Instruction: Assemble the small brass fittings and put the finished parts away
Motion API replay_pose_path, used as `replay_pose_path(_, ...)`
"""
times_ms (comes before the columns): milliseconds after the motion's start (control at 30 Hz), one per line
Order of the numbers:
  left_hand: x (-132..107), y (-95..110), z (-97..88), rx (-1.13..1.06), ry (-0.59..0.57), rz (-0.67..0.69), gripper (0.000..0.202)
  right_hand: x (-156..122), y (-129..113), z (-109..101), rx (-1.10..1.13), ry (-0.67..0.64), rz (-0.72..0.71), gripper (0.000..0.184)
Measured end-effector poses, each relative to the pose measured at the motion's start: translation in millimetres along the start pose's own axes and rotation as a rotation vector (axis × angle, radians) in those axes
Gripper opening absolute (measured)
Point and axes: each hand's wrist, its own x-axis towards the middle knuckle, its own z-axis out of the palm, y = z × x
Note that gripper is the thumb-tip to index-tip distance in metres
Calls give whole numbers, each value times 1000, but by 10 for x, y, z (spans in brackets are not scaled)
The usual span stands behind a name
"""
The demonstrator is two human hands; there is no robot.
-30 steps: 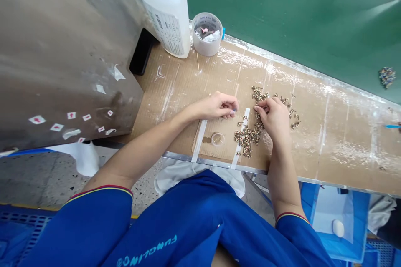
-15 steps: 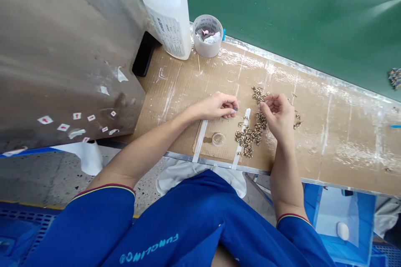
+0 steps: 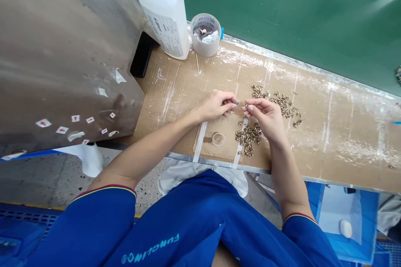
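Over on the cardboard-topped bench [image 3: 175,104], both hands are working really close together, almost fingertip to fingertip. The left hand [image 3: 216,106] and right hand [image 3: 266,121] are each pinched closed at the tips, but anything between the fingers is too tiny to make out, so I can't tell if they're gripping a piece. Little brass-coloured metal fittings [image 3: 249,137] sit in a loose heap on the cardboard just below the right hand, with a second scatter [image 3: 283,102] just past it. Also on the cardboard: two white tape strips [image 3: 199,142] with a small clear round cap [image 3: 218,138] between them, and along its far edge a white plastic bottle [image 3: 163,14] right beside a round plastic tub [image 3: 205,35] of scraps.
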Motion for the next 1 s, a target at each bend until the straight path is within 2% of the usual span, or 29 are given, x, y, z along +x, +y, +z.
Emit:
replay_pose_path(133, 12, -10, 16, 112, 37, 62, 7, 4, 49, 58, 60, -18, 8, 39)
replay_pose_path(300, 20, -36, 20, 294, 92, 206, 8, 10, 74, 61, 97, 30, 34, 41)
replay_pose_path(533, 5, -75, 48, 471, 156, 324, 11, 86, 143, 78, -122, 74, -106, 30)
replay_pose_path(767, 0, -69, 72, 543, 111, 308, 15, 94, 166, 136, -20, 91, -37, 24)
replay_pose_path(1000, -13, -70, 67, 593, 135, 257, 15, 73, 183, 169, -18, 109, -8, 23)
